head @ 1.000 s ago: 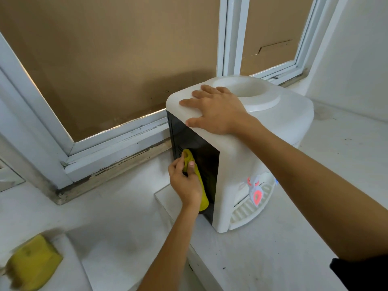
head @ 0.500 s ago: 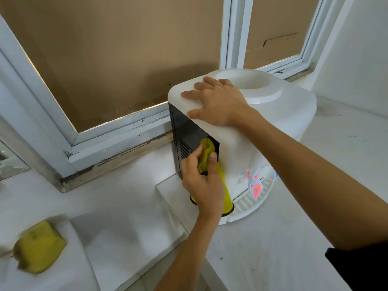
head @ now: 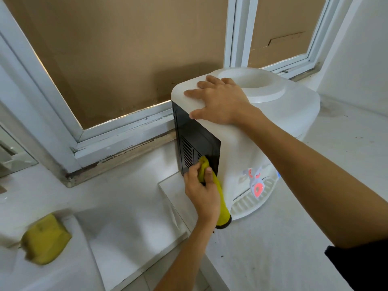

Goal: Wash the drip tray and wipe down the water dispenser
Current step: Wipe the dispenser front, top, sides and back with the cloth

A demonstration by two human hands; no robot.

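Fingers [head: 196, 168] of the left hand [head: 201, 192] curl round a yellow cloth [head: 218, 198], thumb on its near face, pressing the bunched upper end against the black back panel [head: 193, 135] of the water dispenser [head: 279, 131]. Cloth hangs long axis near vertical, dark-edged lower end down by the dispenser's base corner. Contact point sits low on the panel, just beside the vent slats [head: 187, 153].

Right hand [head: 220, 101] lies flat on the dispenser's white top, fingers straight and spread, thumb over the top edge above the black panel; nothing grasped. Bottle well [head: 252, 82] is just beyond that hand.

Dispenser stands upright on a white ledge [head: 294, 238], its black panel turned toward the window frame [head: 117, 135], tap side facing away to the right. Red tap lever [head: 257, 187] shows low on that side, with the white slotted drip tray [head: 249, 205] below it at the dispenser's foot.

Yellow sponge [head: 45, 242] lies well left of the dispenser on a lower white surface, blurred. Brown cardboard [head: 126, 55] fills the window panes behind the dispenser.
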